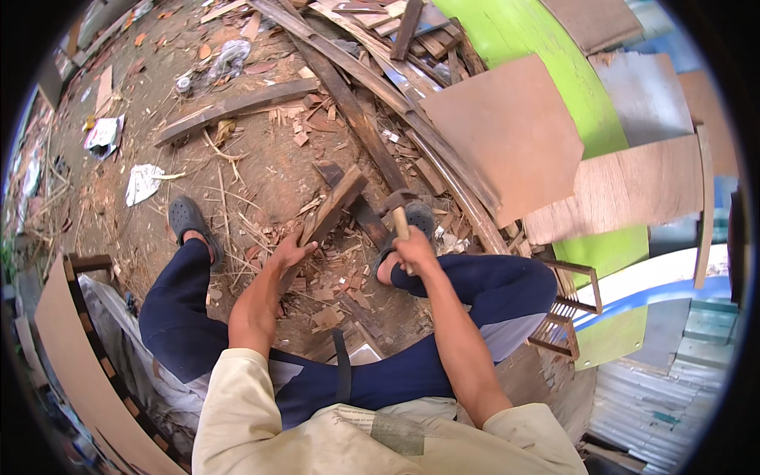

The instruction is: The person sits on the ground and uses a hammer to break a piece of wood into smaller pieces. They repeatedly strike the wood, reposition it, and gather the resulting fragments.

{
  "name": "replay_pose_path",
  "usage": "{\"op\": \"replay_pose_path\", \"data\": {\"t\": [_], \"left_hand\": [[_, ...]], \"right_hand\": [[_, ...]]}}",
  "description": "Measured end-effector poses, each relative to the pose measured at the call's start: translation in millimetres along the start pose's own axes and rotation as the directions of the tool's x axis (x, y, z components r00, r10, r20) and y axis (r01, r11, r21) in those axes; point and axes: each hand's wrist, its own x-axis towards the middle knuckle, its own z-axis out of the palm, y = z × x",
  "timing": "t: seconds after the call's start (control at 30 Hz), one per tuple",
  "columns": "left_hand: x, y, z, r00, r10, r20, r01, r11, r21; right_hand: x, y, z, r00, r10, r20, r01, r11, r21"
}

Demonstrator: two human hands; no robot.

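My left hand [294, 252] is closed round the near end of a short wooden block [334, 204], which tilts up and away from me. Beneath the block's far end a darker plank [361, 212] lies slantwise on the ground. In my right hand [415, 250] is a hammer [400, 219], gripped by its pale wooden handle. Its dark head is beside my right shoe, a little right of the dark plank and apart from the block. Wood chips lie scattered around and under the block.
Long boards [372, 83] and scrap wood are piled beyond my right foot. Plywood sheets [507, 131] lean over a lime-green panel [609, 127] at right. A dark beam [237, 109] lies ahead. Left of me stands a brown panel [67, 348]; a small wooden rack [566, 305] is by my right knee.
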Motion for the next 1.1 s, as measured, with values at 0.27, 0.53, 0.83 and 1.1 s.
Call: {"op": "replay_pose_path", "data": {"t": [0.27,0.53,0.83,1.1], "left_hand": [[-11,-22,19,0.902,0.241,-0.358,-0.087,0.914,0.397],[-17,-8,51,0.796,0.081,-0.600,0.165,0.925,0.343],[-20,4,30,0.894,-0.059,-0.445,0.236,0.904,0.355],[-19,15,23,0.909,-0.139,-0.392,0.258,0.927,0.272]], "right_hand": [[-47,-56,-52,0.994,-0.086,0.072,0.087,0.996,-0.006],[-40,-22,-2,0.986,-0.160,-0.043,0.151,0.975,-0.162],[-7,-8,47,0.946,-0.322,-0.025,0.305,0.915,-0.265],[24,14,94,0.891,-0.447,-0.080,0.408,0.865,-0.291]]}}
